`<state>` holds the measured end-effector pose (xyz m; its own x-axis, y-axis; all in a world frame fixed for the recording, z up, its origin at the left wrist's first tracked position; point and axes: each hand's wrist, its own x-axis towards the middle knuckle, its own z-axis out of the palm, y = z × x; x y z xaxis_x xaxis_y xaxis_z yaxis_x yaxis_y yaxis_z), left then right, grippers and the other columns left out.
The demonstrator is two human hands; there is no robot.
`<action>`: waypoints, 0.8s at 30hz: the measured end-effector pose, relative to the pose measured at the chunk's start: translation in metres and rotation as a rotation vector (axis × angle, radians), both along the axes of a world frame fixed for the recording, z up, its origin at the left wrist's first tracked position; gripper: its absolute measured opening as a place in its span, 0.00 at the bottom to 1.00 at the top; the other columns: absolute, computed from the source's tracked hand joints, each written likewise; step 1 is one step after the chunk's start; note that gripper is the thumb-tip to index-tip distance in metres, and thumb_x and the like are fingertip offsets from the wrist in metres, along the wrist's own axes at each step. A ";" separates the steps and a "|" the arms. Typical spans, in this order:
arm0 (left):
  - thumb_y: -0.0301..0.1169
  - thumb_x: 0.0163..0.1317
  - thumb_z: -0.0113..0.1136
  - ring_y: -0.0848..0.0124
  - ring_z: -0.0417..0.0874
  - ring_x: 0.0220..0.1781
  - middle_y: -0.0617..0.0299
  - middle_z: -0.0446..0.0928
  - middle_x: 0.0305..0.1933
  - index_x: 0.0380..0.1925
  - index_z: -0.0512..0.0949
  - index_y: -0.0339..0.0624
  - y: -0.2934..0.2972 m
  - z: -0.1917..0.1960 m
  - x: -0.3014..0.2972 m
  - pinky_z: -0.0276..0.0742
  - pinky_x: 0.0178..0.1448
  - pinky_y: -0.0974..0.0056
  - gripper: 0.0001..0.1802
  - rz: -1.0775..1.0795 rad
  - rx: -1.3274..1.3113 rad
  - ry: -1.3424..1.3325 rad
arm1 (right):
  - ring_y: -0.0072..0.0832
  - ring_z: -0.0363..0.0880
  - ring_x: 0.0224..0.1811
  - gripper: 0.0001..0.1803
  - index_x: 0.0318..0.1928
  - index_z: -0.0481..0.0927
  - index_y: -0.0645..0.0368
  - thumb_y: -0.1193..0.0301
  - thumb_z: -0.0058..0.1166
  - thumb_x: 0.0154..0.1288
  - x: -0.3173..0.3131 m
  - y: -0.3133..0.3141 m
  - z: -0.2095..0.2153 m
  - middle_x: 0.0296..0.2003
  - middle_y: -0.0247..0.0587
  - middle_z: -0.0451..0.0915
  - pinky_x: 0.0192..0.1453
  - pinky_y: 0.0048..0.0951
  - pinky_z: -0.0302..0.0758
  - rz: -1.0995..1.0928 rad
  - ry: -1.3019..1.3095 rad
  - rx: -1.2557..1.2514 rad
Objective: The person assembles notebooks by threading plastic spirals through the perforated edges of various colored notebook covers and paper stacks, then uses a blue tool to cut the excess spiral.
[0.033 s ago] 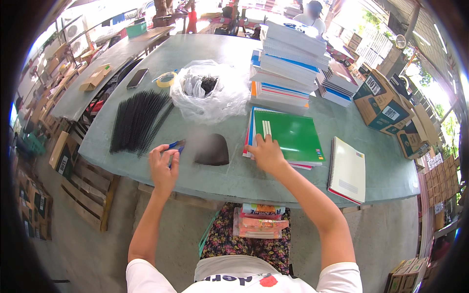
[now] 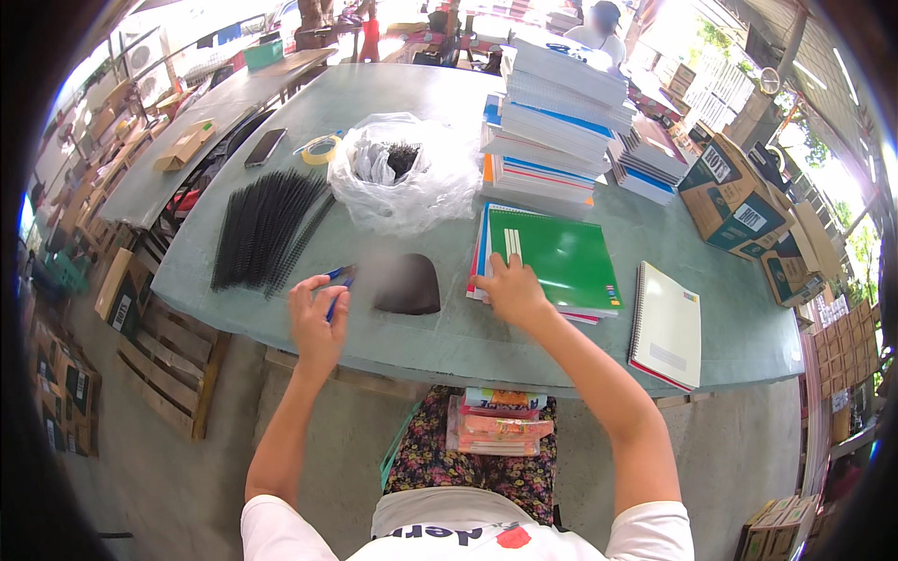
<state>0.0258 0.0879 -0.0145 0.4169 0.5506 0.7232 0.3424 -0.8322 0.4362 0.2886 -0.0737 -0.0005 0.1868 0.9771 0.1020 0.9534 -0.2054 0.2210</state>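
My left hand (image 2: 318,323) is closed around a small blue-handled hand tool (image 2: 339,279), which looks like pliers or cutters; its tip is blurred. My right hand (image 2: 516,294) rests with fingers apart on the left part of a green notebook (image 2: 571,257). This notebook tops a short pile with white, blue and red edges. Between my hands lies a dark, round-topped flat piece (image 2: 410,285), partly hazy. Black plastic binding coils (image 2: 257,229) are bunched beyond my left hand. To the right, a cream spiral-bound notebook (image 2: 666,327) lies on the table.
A white plastic bag (image 2: 440,192) with black bits inside sits mid-table, beside a tape roll (image 2: 321,150) and a phone (image 2: 266,148). Tall book stacks (image 2: 552,122) rise behind the green notebook. Cartons (image 2: 734,201) stand at the right edge. Another person (image 2: 599,37) is at the back.
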 end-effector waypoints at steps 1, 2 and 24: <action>0.30 0.56 0.59 0.57 0.70 0.48 0.56 0.72 0.44 0.32 0.78 0.42 -0.009 0.005 0.001 0.65 0.53 0.56 0.05 0.003 -0.003 0.002 | 0.43 0.72 0.46 0.22 0.51 0.76 0.36 0.64 0.59 0.53 0.005 0.001 0.003 0.48 0.43 0.69 0.47 0.38 0.75 -0.001 0.037 -0.037; 0.29 0.55 0.59 0.57 0.70 0.48 0.56 0.72 0.44 0.32 0.78 0.43 -0.019 0.009 0.001 0.65 0.53 0.56 0.05 -0.059 0.003 0.005 | 0.43 0.72 0.46 0.21 0.49 0.77 0.37 0.65 0.60 0.52 0.010 0.002 0.005 0.48 0.43 0.69 0.48 0.39 0.75 -0.004 0.073 -0.075; 0.27 0.56 0.60 0.60 0.72 0.44 0.55 0.73 0.42 0.33 0.79 0.40 -0.035 0.002 -0.022 0.69 0.47 0.61 0.05 -0.127 -0.210 -0.025 | 0.43 0.75 0.44 0.20 0.52 0.76 0.39 0.66 0.56 0.56 0.025 0.012 0.027 0.46 0.45 0.72 0.50 0.39 0.74 0.112 0.176 -0.206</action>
